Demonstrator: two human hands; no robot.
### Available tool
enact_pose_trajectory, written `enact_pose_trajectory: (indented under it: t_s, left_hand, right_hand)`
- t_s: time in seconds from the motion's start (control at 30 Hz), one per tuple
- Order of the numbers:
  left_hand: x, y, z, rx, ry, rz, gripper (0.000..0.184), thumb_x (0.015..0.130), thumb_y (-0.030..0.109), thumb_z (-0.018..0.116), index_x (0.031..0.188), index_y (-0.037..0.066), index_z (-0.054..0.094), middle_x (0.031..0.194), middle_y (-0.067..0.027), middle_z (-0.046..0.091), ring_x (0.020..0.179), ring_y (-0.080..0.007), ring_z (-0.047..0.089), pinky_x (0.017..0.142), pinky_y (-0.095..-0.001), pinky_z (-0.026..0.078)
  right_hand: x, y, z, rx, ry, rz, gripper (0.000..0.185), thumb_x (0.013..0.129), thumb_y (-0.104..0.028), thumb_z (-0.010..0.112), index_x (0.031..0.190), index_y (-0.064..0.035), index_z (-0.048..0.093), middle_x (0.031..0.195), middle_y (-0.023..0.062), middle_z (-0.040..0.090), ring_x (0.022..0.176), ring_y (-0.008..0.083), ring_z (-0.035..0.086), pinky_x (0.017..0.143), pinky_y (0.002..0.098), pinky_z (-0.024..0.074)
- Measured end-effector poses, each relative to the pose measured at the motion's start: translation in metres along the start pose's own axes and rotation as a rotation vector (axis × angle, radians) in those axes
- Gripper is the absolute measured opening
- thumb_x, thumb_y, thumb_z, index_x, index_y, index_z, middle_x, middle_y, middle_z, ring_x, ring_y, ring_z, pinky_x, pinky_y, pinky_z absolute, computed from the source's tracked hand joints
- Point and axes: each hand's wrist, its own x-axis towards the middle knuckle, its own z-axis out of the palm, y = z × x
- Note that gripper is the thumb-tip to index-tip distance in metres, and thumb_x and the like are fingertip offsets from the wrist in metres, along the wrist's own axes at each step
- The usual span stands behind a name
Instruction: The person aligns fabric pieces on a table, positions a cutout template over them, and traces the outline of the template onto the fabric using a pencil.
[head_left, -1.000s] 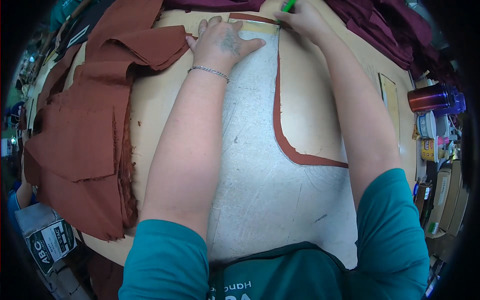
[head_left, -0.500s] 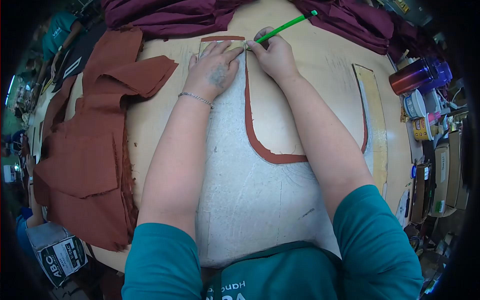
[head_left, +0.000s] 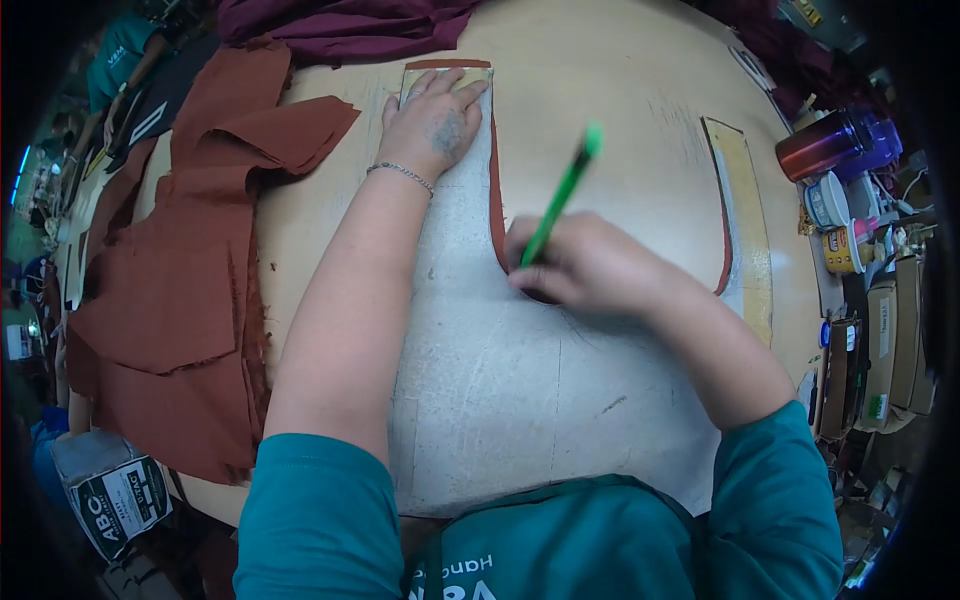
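My left hand (head_left: pixel 432 125) lies flat with its fingers spread on the upper left arm of a grey pattern template (head_left: pixel 500 400). Rust-brown fabric (head_left: pixel 495 190) shows as a narrow strip along the template's inner edge and at its top end. In my right hand (head_left: pixel 590 262), blurred by motion, is a bright green pen (head_left: pixel 560 198). That hand is over the curved inner edge of the template, and the pen's tip is hidden by the fingers.
Stacked rust-brown fabric pieces (head_left: pixel 165 300) lie on the left. Maroon cloth (head_left: pixel 350 28) is at the back. A dark metallic mug (head_left: pixel 825 143), tubs (head_left: pixel 828 200) and cardboard boxes (head_left: pixel 880 350) line the right edge. A person in teal (head_left: pixel 120 60) is at the upper left.
My right hand has moved with the green pen from the template's top end down along the inner edge to the curve. My left hand stays at the top end.
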Motion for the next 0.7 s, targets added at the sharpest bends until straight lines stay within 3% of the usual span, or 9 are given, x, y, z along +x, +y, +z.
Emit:
enact_pose_trajectory:
  t_s: [0.03, 0.07, 0.1, 0.17, 0.27, 0.37, 0.47, 0.57, 0.7]
  left_hand:
    - [0.0, 0.001, 0.0, -0.004, -0.006, -0.006, 0.036, 0.085, 0.027, 0.038, 0.119, 0.028, 0.049, 0.132, 0.0019, 0.038, 0.125, -0.0185, 0.031, 0.098, -0.0554, 0.024]
    - [0.0, 0.001, -0.001, -0.007, -0.01, -0.011, 0.036, 0.085, 0.027, 0.038, 0.12, 0.029, 0.049, 0.133, 0.0019, 0.037, 0.125, -0.0191, 0.03, 0.098, -0.0555, 0.023]
    - [0.0, 0.002, -0.001, -0.009, -0.013, -0.014, 0.037, 0.085, 0.027, 0.038, 0.121, 0.029, 0.048, 0.133, 0.0018, 0.037, 0.126, -0.0196, 0.029, 0.098, -0.0556, 0.022]
    - [0.0, 0.005, -0.004, 0.033, -0.026, -0.036, 0.038, 0.085, 0.027, 0.037, 0.122, 0.029, 0.046, 0.134, 0.0017, 0.035, 0.127, -0.0214, 0.027, 0.099, -0.0565, 0.021]
    - [0.001, 0.007, -0.007, 0.041, -0.066, -0.057, 0.04, 0.085, 0.028, 0.037, 0.124, 0.03, 0.043, 0.136, 0.0017, 0.032, 0.128, -0.0244, 0.024, 0.099, -0.0585, 0.018]
    - [0.002, 0.005, -0.006, 0.072, -0.088, -0.057, 0.041, 0.086, 0.031, 0.037, 0.126, 0.031, 0.04, 0.137, 0.0016, 0.031, 0.128, -0.0242, 0.024, 0.097, -0.0596, 0.022]
    - [0.002, 0.005, -0.005, 0.022, -0.069, -0.066, 0.04, 0.085, 0.028, 0.038, 0.125, 0.03, 0.043, 0.136, 0.0009, 0.033, 0.128, -0.0246, 0.024, 0.099, -0.0579, 0.019]
    - [0.002, 0.007, -0.007, 0.011, -0.075, -0.072, 0.04, 0.085, 0.029, 0.038, 0.125, 0.03, 0.043, 0.136, 0.0004, 0.033, 0.128, -0.0246, 0.024, 0.099, -0.0571, 0.02]
    - [0.003, 0.006, -0.007, 0.031, -0.078, -0.066, 0.041, 0.085, 0.029, 0.039, 0.125, 0.029, 0.042, 0.136, 0.0, 0.032, 0.128, -0.0246, 0.025, 0.099, -0.0569, 0.02]
  right_hand:
    - [0.005, 0.002, -0.009, 0.054, -0.032, 0.115, 0.009, 0.075, -0.005, 0.057, 0.083, -0.0019, 0.052, 0.073, 0.0119, 0.057, 0.069, 0.0246, 0.057, 0.069, 0.0326, 0.0454]
    - [0.017, 0.02, -0.01, 0.144, 0.168, 0.089, 0.01, 0.078, -0.008, 0.058, 0.082, -0.0019, 0.053, 0.071, 0.0074, 0.058, 0.067, 0.0146, 0.056, 0.068, 0.0279, 0.0456]
    - [0.032, 0.038, -0.012, 0.39, 0.321, 0.259, 0.011, 0.08, -0.01, 0.058, 0.082, -0.0011, 0.053, 0.071, 0.0058, 0.057, 0.068, 0.0099, 0.054, 0.065, 0.0262, 0.0459]
    - [0.065, 0.068, -0.019, 0.722, 0.651, 0.242, 0.011, 0.081, -0.01, 0.057, 0.082, -0.0009, 0.053, 0.07, 0.0055, 0.057, 0.066, 0.011, 0.055, 0.063, 0.0259, 0.0466]
    - [0.104, 0.101, -0.018, 0.749, 0.825, 0.244, 0.013, 0.082, -0.012, 0.057, 0.083, 0.0005, 0.052, 0.07, 0.0061, 0.058, 0.067, 0.0119, 0.057, 0.062, 0.0258, 0.047]
    - [0.13, 0.128, -0.016, 0.477, 0.884, 0.225, 0.015, 0.08, -0.013, 0.058, 0.084, 0.0006, 0.054, 0.072, 0.0088, 0.06, 0.068, 0.0162, 0.06, 0.063, 0.0285, 0.0474]
    - [0.133, 0.124, -0.016, 0.228, 0.913, 0.274, 0.017, 0.079, -0.016, 0.06, 0.085, -0.001, 0.055, 0.076, 0.0132, 0.062, 0.07, 0.0217, 0.061, 0.065, 0.0317, 0.0471]
    - [0.127, 0.114, -0.012, 0.063, 0.875, 0.265, 0.015, 0.08, -0.014, 0.059, 0.084, -0.0014, 0.053, 0.069, 0.0097, 0.06, 0.062, 0.0157, 0.057, 0.059, 0.0285, 0.045]
    - [0.106, 0.084, 0.0, -0.047, 0.818, 0.196, 0.015, 0.079, -0.014, 0.059, 0.086, -0.003, 0.053, 0.071, 0.0142, 0.059, 0.064, 0.0253, 0.057, 0.062, 0.0323, 0.0451]
